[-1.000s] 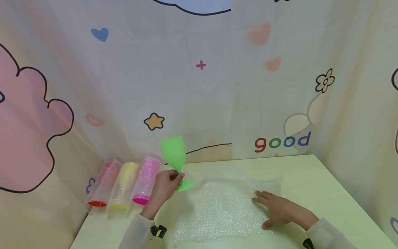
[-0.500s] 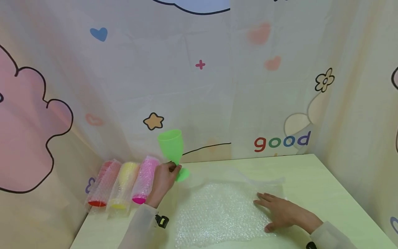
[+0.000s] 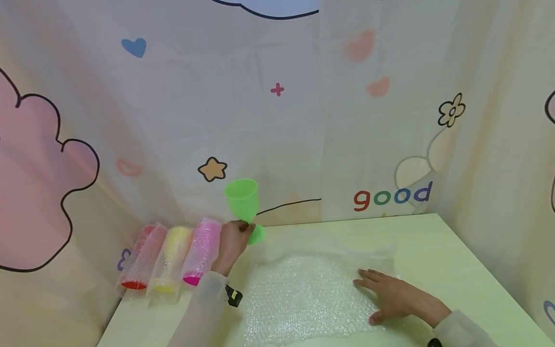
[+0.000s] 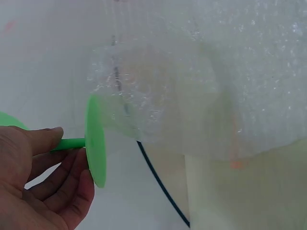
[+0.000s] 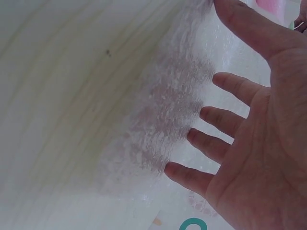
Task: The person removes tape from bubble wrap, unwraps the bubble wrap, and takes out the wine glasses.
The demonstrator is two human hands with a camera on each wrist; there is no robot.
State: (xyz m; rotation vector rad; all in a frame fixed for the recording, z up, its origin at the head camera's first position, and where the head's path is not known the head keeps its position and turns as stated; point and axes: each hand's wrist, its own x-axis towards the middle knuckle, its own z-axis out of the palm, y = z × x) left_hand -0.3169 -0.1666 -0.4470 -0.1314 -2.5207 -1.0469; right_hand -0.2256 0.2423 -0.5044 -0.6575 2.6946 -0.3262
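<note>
Evidently the wrapping step is just opening: the left hand [image 3: 233,239] pinches the green plastic goblet [image 3: 244,206] by its stem, upright above the table's [image 3: 438,250] far edge beside three wrapped goblets [image 3: 171,258]. The right hand [image 3: 392,295] lies flat, fingers spread, pressing the bubble wrap sheet [image 3: 303,294]. Next, I judge, the goblet needs laying on its side on that sheet.

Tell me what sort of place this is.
Probably a makeshift packing corner: a pale green table ringed by cartoon-print curtains, a bubble wrap sheet spread out, and three already wrapped goblets lying in a row.
</note>
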